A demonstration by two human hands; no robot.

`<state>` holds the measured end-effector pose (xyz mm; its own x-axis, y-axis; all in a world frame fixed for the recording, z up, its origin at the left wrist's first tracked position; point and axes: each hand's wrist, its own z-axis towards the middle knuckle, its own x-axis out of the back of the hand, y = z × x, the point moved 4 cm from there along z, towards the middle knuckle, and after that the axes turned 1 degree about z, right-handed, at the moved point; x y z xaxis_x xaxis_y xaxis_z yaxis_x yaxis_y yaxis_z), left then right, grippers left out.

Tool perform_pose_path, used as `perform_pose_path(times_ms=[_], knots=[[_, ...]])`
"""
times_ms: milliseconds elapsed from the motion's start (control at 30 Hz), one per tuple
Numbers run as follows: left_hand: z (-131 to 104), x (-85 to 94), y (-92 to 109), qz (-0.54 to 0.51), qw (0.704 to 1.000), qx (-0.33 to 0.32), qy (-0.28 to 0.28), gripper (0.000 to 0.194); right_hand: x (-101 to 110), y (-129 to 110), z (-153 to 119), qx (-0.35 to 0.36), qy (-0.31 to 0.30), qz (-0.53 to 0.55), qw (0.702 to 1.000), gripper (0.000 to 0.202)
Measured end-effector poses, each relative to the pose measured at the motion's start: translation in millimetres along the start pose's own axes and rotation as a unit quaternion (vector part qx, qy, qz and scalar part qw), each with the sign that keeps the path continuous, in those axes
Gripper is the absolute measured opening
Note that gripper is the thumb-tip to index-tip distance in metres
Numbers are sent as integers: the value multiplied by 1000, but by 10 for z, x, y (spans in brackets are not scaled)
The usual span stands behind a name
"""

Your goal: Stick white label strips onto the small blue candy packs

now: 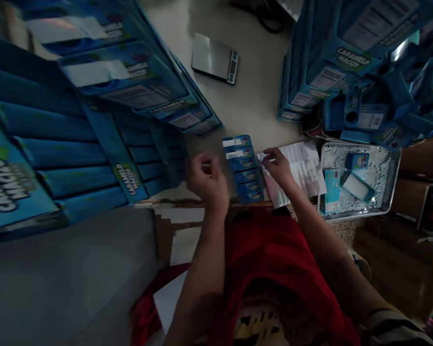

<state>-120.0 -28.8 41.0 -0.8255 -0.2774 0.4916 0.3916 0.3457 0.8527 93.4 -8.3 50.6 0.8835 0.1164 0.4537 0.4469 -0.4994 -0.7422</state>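
Note:
My left hand [210, 185] hovers left of a short row of small blue boxes [248, 175], its fingers curled together. Whatever may be between those fingertips is blurred. White strips lie across the two farthest boxes of the row; the nearer ones show plain blue sides. My right hand [278, 168] is at the left edge of a glossy sheet of white labels [303, 168], with thumb and fingertips pinched on it. The sheet lies right of the row, close to the table's front edge.
Large stacks of blue boxes [130, 81] rise at the left, and more stacked boxes [310, 81] at the back right. A small scale [212, 57] sits at the back. Right of the sheet is a metal tray [396, 182] with white pellets and several boxes; loose cartons [400, 105] pile behind it.

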Motion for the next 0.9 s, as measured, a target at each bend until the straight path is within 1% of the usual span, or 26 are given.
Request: perform_pose_path(times_ms=[33,67,100,133,167,200,233,267,300,333,367,400,433,500,567,667,767,900], knots=[[-119,-87,199,23,999,-41,7,27,160,132,-64,-5,8,-4,1000,29],[-232,-278,412,46,995,-88,-24,23,332,278,-125,-12,27,-17,999,28],[-330,-556,616,70,985,-133,-80,20,514,426,-179,-17,57,-45,997,25],[-400,-886,789,95,972,-165,-140,18,690,562,-223,-12,89,-77,993,23],[-433,-1237,919,125,957,-179,-192,23,855,679,-255,3,119,-113,986,22],[-424,-1581,999,159,943,-177,-233,28,1002,774,-273,26,143,-152,978,22],[-379,-1893,1030,196,931,-163,-263,32,1126,848,-276,53,157,-189,968,23],[-309,-2156,1022,227,920,-144,-284,32,1229,905,-265,80,162,-224,958,25],[-234,-2364,987,244,912,-129,-304,30,1311,948,-241,103,159,-255,948,27],[-164,-2513,932,247,905,-114,-328,26,1375,979,-207,122,152,-281,940,30],[-111,-2607,871,237,899,-103,-353,21,1424,999,-164,139,141,-302,933,33],[-78,-2651,812,217,895,-94,-377,18,1459,1007,-115,154,130,-319,926,37],[-66,-2656,762,192,893,-85,-397,17,1480,1007,-62,167,119,-334,920,41],[-94,-2600,703,143,892,-74,-422,17,1489,991,53,187,97,-364,907,47],[-154,-2531,688,112,895,-71,-425,17,1465,982,166,194,66,-392,897,51],[-211,-2495,673,102,906,-38,-409,16,1408,1013,279,199,20,-417,887,51],[-200,-2510,650,97,911,-2,-401,16,1382,1084,273,219,17,-426,877,52],[-170,-2495,639,111,909,0,-402,18,1388,1169,120,254,25,-415,873,49]])
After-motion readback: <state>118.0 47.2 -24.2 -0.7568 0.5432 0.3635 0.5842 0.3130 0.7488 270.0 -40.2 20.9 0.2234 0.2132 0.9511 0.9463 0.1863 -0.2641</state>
